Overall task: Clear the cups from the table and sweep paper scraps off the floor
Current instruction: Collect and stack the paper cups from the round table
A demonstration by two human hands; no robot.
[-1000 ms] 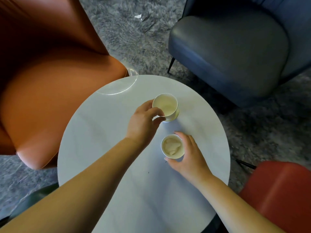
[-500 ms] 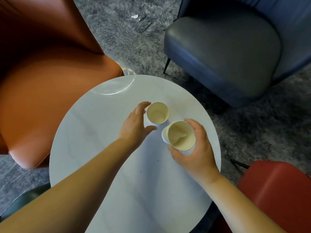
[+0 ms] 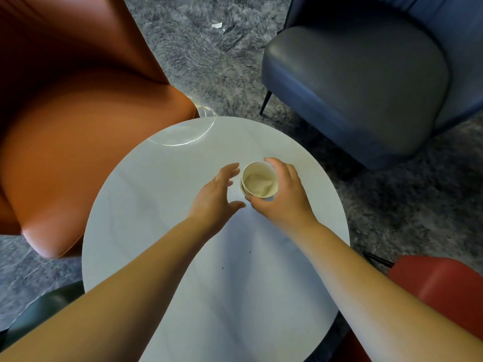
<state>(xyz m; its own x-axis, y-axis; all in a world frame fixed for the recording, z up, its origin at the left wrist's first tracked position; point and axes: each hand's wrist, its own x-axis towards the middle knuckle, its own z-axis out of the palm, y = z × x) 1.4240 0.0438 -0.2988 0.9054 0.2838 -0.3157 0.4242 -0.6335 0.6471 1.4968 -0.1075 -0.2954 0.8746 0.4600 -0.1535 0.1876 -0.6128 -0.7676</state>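
While the cups (image 3: 259, 183) stand nested one inside the other near the middle of the round table (image 3: 162, 231), we have only half of the first job done: they are gathered but not yet carried off. Our right hand (image 3: 281, 197) is curled round the far and right side of the stack, thumb near its base, gripping it; whether it rests on the tabletop or is just lifted clear we cannot tell. Something pale and crumpled lies inside the top cup. Our left hand (image 3: 215, 197) is just beside the stack on its left, fingers spread and relaxed, holding nothing and not touching the cup.

Beyond the table's far edge, on the grey carpet (image 3: 209, 61), one white paper scrap (image 3: 216, 25) lies between the orange armchair (image 3: 78, 126) to the table's left and the dark blue armchair (image 3: 366, 87) to its far right. A red seat (image 3: 439, 291) sits at the table's near right.

By our reckoning the stack has yet to leave the table, and the sweeping has not begun; no broom is in sight.
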